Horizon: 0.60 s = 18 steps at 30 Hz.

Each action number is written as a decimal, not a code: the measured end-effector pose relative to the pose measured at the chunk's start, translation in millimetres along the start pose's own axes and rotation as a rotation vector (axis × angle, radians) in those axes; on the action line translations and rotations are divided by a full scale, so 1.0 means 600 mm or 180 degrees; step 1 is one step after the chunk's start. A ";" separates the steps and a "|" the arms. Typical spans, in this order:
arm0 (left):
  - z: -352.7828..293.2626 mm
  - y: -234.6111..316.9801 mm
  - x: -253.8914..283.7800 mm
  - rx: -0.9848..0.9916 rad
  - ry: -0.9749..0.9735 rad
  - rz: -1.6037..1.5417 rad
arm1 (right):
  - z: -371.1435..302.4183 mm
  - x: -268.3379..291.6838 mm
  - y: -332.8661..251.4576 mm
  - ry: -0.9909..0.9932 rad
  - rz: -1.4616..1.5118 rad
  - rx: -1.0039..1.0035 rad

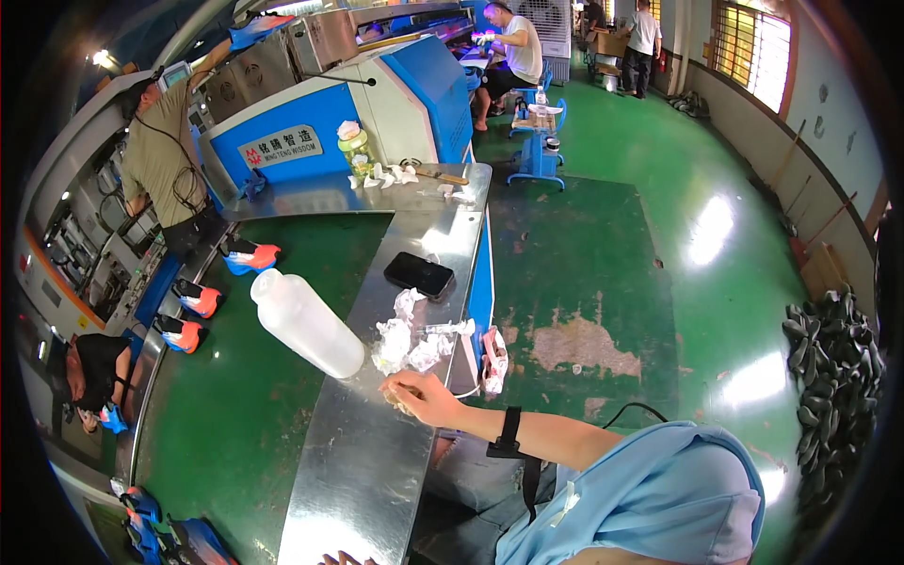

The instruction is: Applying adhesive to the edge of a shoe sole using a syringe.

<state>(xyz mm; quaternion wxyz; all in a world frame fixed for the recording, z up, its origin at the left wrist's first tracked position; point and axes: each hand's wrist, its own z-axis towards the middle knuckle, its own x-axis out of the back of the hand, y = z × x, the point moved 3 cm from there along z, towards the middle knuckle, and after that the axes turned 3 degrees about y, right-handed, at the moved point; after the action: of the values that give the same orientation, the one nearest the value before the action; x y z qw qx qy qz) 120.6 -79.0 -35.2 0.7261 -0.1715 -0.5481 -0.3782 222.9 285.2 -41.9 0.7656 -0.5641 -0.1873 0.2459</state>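
Note:
My right hand (424,397) rests low over the narrow metal bench (363,461), its fingers closed round a small tan crumpled wad (400,400) mostly hidden by them. At the lower edge only the fingertips of my left hand (347,559) show, apart and with nothing visible in them. Just beyond my right hand stands a white plastic bottle (311,325), looking tilted in this view. Crumpled white tissues (400,344) lie beside it, with a clear slim tube (443,329) by them. Farther along the bench is a black phone (419,275).
A lidded jar (355,151), white scraps (384,176) and a wooden-handled tool (441,176) lie at the bench's far end. Red-and-blue shoes (250,256) line the left conveyor, where people work. Dark shoe-shaped pieces (833,395) are heaped at right. A blue stool (539,155) stands beyond.

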 end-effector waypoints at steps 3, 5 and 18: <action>-0.003 -0.004 -0.001 0.0003 0.0071 -0.0052 | -0.002 -0.002 -0.002 -0.0095 0.0056 -0.0045; 0.001 0.001 0.002 -0.0005 0.0069 -0.0039 | -0.003 -0.003 0.002 -0.0090 0.0141 0.0001; 0.017 0.019 0.014 0.0560 0.0008 -0.0221 | -0.002 0.005 0.006 0.0018 0.1016 -0.0222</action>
<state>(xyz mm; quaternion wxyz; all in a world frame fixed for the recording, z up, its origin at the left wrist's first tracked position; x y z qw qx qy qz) 123.4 -67.7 -22.1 0.7254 -0.0875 -0.5839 -0.3538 225.2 286.7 -46.0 0.6972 -0.6137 -0.1016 0.3562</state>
